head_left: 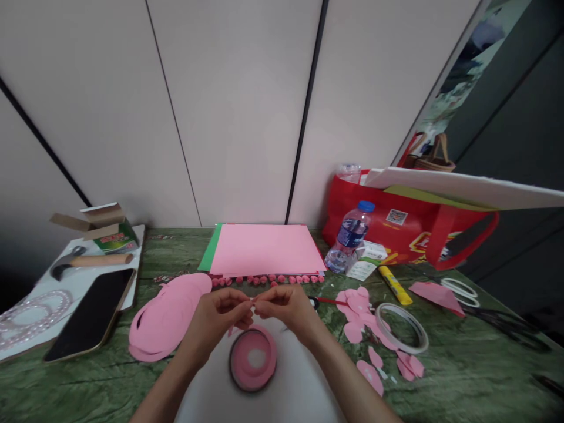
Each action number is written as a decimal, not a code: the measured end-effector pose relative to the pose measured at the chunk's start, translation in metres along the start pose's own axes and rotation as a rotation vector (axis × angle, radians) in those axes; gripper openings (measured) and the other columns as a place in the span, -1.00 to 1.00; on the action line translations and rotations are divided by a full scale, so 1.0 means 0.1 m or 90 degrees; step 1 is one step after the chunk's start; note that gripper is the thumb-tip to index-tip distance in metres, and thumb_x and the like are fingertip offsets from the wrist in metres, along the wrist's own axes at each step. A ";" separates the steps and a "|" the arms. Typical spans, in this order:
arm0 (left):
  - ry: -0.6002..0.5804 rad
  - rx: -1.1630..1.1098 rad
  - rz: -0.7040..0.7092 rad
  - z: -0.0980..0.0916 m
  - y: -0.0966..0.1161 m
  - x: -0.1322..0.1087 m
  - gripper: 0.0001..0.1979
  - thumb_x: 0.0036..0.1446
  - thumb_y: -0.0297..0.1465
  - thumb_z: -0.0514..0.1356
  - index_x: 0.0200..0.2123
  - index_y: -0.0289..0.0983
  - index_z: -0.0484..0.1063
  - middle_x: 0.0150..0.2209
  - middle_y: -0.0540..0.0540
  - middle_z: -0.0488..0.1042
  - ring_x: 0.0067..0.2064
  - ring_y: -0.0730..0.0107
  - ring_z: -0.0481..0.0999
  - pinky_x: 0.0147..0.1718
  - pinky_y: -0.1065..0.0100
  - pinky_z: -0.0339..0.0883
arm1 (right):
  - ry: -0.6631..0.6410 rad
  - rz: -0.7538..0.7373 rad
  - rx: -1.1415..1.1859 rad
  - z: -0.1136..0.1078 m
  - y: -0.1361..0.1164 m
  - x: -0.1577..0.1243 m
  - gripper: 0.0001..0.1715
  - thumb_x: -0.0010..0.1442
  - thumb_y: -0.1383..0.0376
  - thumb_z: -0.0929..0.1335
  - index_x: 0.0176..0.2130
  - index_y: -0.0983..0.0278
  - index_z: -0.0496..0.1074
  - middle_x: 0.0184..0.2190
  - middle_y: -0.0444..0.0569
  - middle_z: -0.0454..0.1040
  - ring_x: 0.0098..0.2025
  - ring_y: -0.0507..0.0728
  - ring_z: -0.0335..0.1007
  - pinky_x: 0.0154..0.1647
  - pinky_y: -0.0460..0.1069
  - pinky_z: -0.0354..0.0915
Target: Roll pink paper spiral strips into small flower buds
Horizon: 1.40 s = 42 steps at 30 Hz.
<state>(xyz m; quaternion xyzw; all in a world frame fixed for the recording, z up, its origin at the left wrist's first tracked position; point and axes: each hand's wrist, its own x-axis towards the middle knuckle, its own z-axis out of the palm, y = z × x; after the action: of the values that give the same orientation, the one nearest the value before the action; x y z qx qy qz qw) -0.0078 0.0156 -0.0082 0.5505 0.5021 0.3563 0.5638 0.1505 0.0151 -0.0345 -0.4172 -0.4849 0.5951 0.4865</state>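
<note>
A small pink piece [253, 301] sits between the fingertips of both hands, too small for its shape to be told. The left hand [222, 311] and right hand [284, 308] meet at it, thumbs and fingers pinched on it from either side.

The piece is raised over the far end of a white sheet [299, 379], whose bare surface shows between the forearms around a pink disc with a dark rim [240, 361]. Just beyond the hands, a row of small pink rolls [272, 279] follows the near edge of the pink sheets [268, 249], leaving little room forward.

To the left, pink rounds [170, 317] lie close to the left forearm; a strip of green worktop [467, 367] separates them from the phone [90, 314]. To the right, pink cutouts [355, 308] and a tape roll [423, 341] leave a narrow gap beside the right forearm. Farther back stand a bottle [350, 238] and a red bag [374, 205]. Pale wall panels [242, 117] bound the worktop's back edge.
</note>
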 end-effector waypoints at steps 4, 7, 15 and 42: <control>-0.008 -0.006 0.000 0.00 -0.02 0.00 -0.82 -0.13 -0.29 0.25 -0.53 -0.32 0.42 -0.59 -0.06 0.51 -0.54 0.38 0.48 -0.54 0.42 0.35 | 0.001 0.000 -0.002 0.00 -0.01 0.00 -0.76 -0.26 0.20 0.48 -0.55 0.31 0.51 -0.54 -0.04 0.53 -0.52 0.05 0.39 -0.47 -0.05 0.31; -0.011 -0.022 -0.004 0.01 -0.02 0.00 -0.82 -0.12 -0.30 0.24 -0.54 -0.32 0.42 -0.60 -0.05 0.50 -0.54 0.39 0.48 -0.53 0.41 0.37 | -0.006 0.015 0.040 -0.02 0.00 0.00 -0.67 -0.26 0.23 0.48 -0.40 0.31 0.51 -0.49 -0.03 0.55 -0.45 0.09 0.45 -0.41 -0.02 0.33; 0.003 -0.036 -0.010 0.02 0.01 0.00 -0.84 -0.10 -0.33 0.23 -0.53 -0.34 0.41 -0.60 -0.05 0.49 -0.56 0.42 0.47 -0.53 0.42 0.37 | -0.027 0.049 0.096 -0.07 0.01 0.00 -0.55 -0.27 0.26 0.50 -0.30 0.34 0.47 -0.35 0.07 0.56 -0.26 0.22 0.48 -0.15 0.13 0.32; -0.010 -0.033 -0.006 0.05 0.04 -0.02 -0.84 -0.10 -0.35 0.22 -0.51 -0.37 0.40 -0.60 -0.06 0.48 -0.57 0.42 0.46 -0.60 0.47 0.30 | 0.047 0.044 0.101 -0.02 0.03 0.03 -0.62 -0.33 0.30 0.51 -0.40 0.34 0.46 -0.50 0.00 0.57 -0.43 0.13 0.48 -0.36 0.00 0.33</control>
<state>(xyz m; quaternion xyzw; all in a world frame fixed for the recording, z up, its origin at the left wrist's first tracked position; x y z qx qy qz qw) -0.0025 0.0130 -0.0049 0.5360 0.4909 0.3621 0.5837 0.1520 0.0179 -0.0377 -0.4153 -0.4034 0.6323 0.5148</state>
